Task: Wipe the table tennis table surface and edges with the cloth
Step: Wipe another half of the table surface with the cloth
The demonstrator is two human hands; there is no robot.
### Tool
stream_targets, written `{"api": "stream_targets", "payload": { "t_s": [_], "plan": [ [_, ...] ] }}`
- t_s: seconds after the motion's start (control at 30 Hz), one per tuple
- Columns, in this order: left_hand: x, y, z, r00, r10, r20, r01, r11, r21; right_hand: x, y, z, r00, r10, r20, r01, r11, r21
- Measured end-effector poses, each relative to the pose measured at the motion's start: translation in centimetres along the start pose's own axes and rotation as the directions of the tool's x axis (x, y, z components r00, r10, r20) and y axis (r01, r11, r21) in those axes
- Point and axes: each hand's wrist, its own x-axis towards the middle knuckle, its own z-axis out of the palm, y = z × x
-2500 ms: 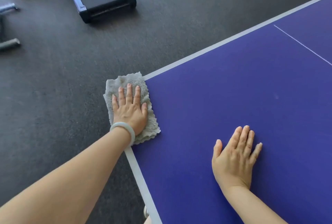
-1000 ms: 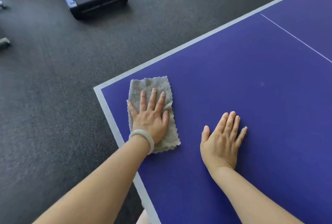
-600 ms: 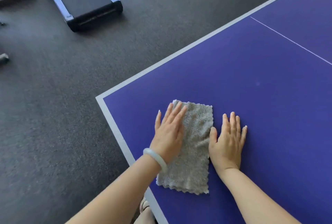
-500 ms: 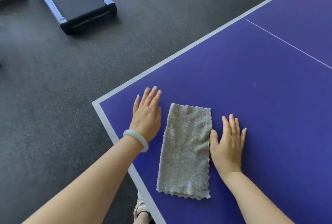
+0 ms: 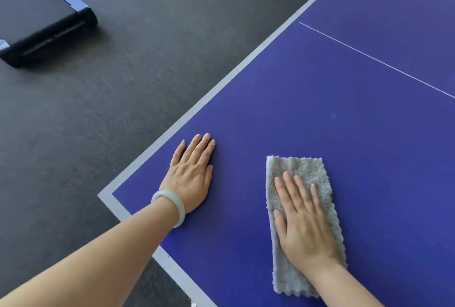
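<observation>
Presses the grey cloth (image 5: 301, 167) flat onto the blue bench (image 5: 344, 90) with the right hand (image 5: 305, 223), fingers (image 5: 293, 188) straight and slightly spread, pinching nothing. Finds the cloth folded into a narrow strip, well inside the near corner, long axis pointing away from the body, the same way as the fingers on it. Rests the left hand (image 5: 192, 173) palm-down on bare bench just inside the grey border (image 5: 221, 84), fingers straight and close together, apart from the cloth. Puts the right hand plainly in place to push. Probably calls for a sideways sweep, across the strip's long axis, toward the open blue on the right below the white centre line (image 5: 369, 56).
</observation>
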Motion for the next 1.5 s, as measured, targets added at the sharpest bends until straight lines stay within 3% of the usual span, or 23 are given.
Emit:
{"api": "stream_targets", "payload": {
  "t_s": [0.07,0.1,0.13,0.2,0.27,0.33,0.47,0.57,0.67,0.73,0.83,0.93,1.1,1.13,1.2,1.33,1.43,1.5],
  "plan": [
    [0.1,-0.2,0.0,1.0,0.004,0.0,-0.004,1.0,0.004,3.6,-3.3,-0.4,0.971,0.237,-0.007,-0.236,0.969,0.067],
    [0.1,-0.2,0.1,1.0,0.002,0.002,-0.002,1.0,0.002,4.7,-5.4,-0.6,0.961,0.277,0.005,-0.276,0.956,0.097],
    [0.1,-0.2,0.1,1.0,0.003,0.004,-0.003,1.0,0.0,5.3,-7.5,-0.3,0.972,0.233,-0.005,-0.231,0.966,0.119],
    [0.0,-0.1,0.0,1.0,0.013,0.006,-0.013,1.0,0.005,4.6,-10.2,0.5,0.999,-0.02,-0.04,0.024,0.993,0.118],
    [-0.1,-0.1,-0.1,1.0,0.02,-0.003,-0.02,1.0,0.001,3.6,-8.5,0.8,0.967,-0.254,-0.029,0.255,0.963,0.091],
    [-0.1,-0.1,0.0,1.0,0.022,-0.003,-0.022,1.0,0.001,4.4,-3.8,0.3,0.956,-0.295,0.003,0.294,0.953,0.069],
    [-0.2,0.1,-0.1,1.0,0.015,-0.003,-0.015,1.0,0.018,9.9,2.7,-1.4,0.997,0.069,-0.034,-0.065,0.993,0.094],
    [-0.2,0.2,-0.4,0.998,0.03,-0.051,-0.029,1.0,0.012,11.1,-0.6,-1.4,0.989,0.126,-0.081,-0.112,0.981,0.157],
    [1.1,-0.2,-0.7,0.984,0.071,-0.163,-0.083,0.994,-0.071,7.8,-5.3,0.0,0.968,-0.18,-0.173,0.206,0.967,0.146],
    [3.2,-0.6,-1.4,0.973,0.057,-0.225,-0.085,0.99,-0.116,5.9,-6.7,0.6,0.906,-0.404,-0.126,0.418,0.903,0.105],
    [7.9,-1.7,-3.3,0.964,-0.144,-0.223,0.107,0.98,-0.167,8.1,-4.9,0.1,0.837,-0.542,-0.074,0.547,0.833,0.079],
    [11.8,-2.9,-3.5,0.939,-0.343,-0.03,0.337,0.934,-0.122,14.1,-2.5,-1.0,0.888,-0.46,0.002,0.459,0.886,0.07],
    [12.7,-2.6,-2.4,0.943,-0.325,0.069,0.331,0.937,-0.116,21.4,-2.7,-1.5,0.99,-0.136,-0.028,0.138,0.985,0.101],
    [12.6,-2.7,-2.3,0.942,-0.328,0.072,0.335,0.931,-0.147,21.0,-3.7,-1.1,0.989,-0.142,-0.052,0.146,0.984,0.1],
    [12.5,-2.9,-2.4,0.94,-0.332,0.076,0.341,0.919,-0.196,18.5,-6.1,-0.3,0.949,-0.301,-0.093,0.308,0.948,0.076],
    [12.5,-3.3,-2.7,0.945,-0.32,0.064,0.325,0.903,-0.281,19.7,-6.3,-0.6,0.839,-0.544,-0.016,0.543,0.835,0.087],
    [12.5,-3.4,-2.6,0.947,-0.317,0.048,0.318,0.904,-0.286,27.4,-4.3,-1.9,0.859,-0.512,0.027,0.511,0.859,0.042],
    [12.6,-3.3,-2.3,0.942,-0.333,0.045,0.332,0.905,-0.265,32.3,-3.3,-2.7,0.939,-0.339,0.056,0.34,0.94,-0.012]
  ]
}}
